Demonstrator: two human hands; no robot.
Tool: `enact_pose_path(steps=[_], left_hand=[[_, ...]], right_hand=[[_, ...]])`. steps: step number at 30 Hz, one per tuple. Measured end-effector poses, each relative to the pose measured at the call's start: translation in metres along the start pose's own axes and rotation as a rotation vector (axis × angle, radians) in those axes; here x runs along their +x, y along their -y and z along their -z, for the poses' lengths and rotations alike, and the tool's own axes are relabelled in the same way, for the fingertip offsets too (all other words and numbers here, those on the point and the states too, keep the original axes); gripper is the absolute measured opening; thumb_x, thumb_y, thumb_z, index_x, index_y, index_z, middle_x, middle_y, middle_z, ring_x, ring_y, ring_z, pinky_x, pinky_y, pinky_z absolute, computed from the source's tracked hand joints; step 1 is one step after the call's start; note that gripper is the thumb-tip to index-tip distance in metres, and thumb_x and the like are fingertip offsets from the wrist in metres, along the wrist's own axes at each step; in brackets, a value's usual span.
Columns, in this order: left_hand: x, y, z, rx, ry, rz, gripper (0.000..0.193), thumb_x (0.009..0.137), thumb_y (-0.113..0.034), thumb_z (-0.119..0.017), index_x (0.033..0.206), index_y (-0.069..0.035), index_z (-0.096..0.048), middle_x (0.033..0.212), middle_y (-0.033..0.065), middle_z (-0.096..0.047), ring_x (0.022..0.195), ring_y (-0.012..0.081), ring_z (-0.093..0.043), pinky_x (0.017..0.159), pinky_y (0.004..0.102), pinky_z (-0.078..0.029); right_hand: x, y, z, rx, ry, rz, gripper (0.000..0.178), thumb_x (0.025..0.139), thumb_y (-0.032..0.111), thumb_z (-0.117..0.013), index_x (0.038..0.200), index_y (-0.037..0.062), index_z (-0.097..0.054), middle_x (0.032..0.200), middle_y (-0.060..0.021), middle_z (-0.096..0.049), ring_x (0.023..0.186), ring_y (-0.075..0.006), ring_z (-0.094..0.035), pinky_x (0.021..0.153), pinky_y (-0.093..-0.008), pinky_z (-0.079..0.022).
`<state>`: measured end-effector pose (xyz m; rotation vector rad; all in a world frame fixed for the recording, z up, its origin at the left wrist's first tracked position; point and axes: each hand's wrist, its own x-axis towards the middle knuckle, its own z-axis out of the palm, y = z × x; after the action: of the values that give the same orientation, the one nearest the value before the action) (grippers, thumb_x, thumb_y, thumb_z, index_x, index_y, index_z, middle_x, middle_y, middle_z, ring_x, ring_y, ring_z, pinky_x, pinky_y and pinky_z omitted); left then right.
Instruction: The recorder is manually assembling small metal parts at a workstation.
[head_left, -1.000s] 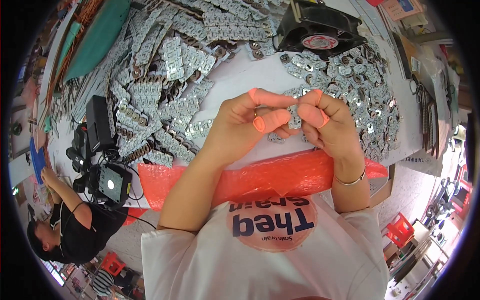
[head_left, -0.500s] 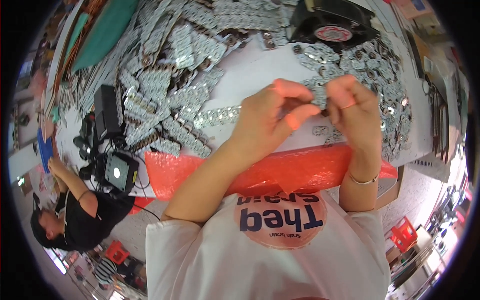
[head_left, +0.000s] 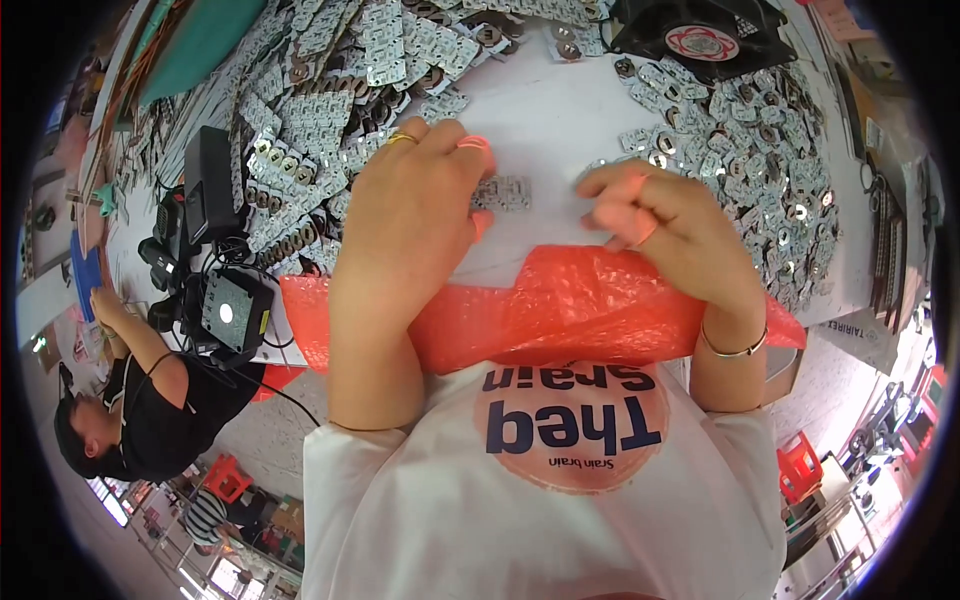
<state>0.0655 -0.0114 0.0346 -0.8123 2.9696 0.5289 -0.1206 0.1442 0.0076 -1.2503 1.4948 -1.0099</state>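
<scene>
My left hand (head_left: 415, 190), palm down over the white table (head_left: 545, 110), has its thumb and forefinger closed around a short strip of joined silvery-white circuit boards (head_left: 505, 192). The rest of that strip is hidden under the hand. To the right, my right hand (head_left: 660, 220) has its fingers curled, with the tips blurred; whatever they may pinch cannot be made out. Orange finger covers show on both hands. Beside the right hand lies a heap of small separate circuit boards (head_left: 760, 170).
Uncut circuit-board panels (head_left: 320, 120) are piled at the left. A black fan (head_left: 700, 40) stands at the back right. Red bubble wrap (head_left: 560, 310) covers the near edge. Black power adapters (head_left: 210, 185) and cables lie far left, where another person (head_left: 150, 420) works.
My left hand has moved left and turned palm down onto the strip. The right hand has shifted slightly left and down, and the hands are farther apart.
</scene>
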Motion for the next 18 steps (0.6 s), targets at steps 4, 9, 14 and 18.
enact_pose_path(steps=[4,9,14,18], left_hand=[[0.012,-0.006,-0.006,-0.227,0.001,-0.129,0.036,0.064,-0.011,-0.078,0.094,-0.003,-0.06,0.095,0.0097,-0.062,0.09,0.0283,-0.059,0.077,0.035,-0.048],[0.018,-0.019,-0.02,-0.754,-0.061,-0.16,0.037,0.07,-0.01,-0.078,0.099,-0.002,-0.056,0.092,0.0058,-0.061,0.088,0.0203,-0.061,0.074,0.032,-0.049],[0.024,-0.042,-0.038,-1.76,-0.168,0.001,0.03,0.079,0.0,-0.071,0.103,-0.005,-0.054,0.1,0.008,-0.065,0.086,0.0141,-0.063,0.077,0.0279,-0.051],[0.03,-0.054,-0.047,-2.059,-0.329,0.242,0.028,0.079,0.006,-0.068,0.098,-0.01,-0.055,0.1,0.0044,-0.064,0.088,0.0122,-0.061,0.08,0.0264,-0.049]], right_hand=[[-0.005,-0.001,0.012,0.097,-0.233,-0.07,0.018,0.093,0.017,-0.057,0.093,-0.0001,-0.063,0.092,-0.0067,-0.064,0.07,-0.0124,-0.062,0.061,-0.0241,-0.051],[-0.003,0.005,0.006,0.262,-0.352,-0.069,0.015,0.091,0.015,-0.06,0.09,0.0001,-0.064,0.082,-0.004,-0.062,0.063,-0.01,-0.06,0.051,-0.0215,-0.048],[-0.003,0.011,0.007,0.268,-0.41,-0.098,0.012,0.091,0.008,-0.057,0.089,-0.0007,-0.064,0.085,-0.0062,-0.062,0.064,-0.0109,-0.06,0.053,-0.0225,-0.049],[0.003,0.003,-0.002,0.153,-0.247,0.245,0.014,0.093,0.01,-0.054,0.091,-0.0009,-0.063,0.099,-0.012,-0.061,0.073,-0.0155,-0.062,0.063,-0.0261,-0.052]])
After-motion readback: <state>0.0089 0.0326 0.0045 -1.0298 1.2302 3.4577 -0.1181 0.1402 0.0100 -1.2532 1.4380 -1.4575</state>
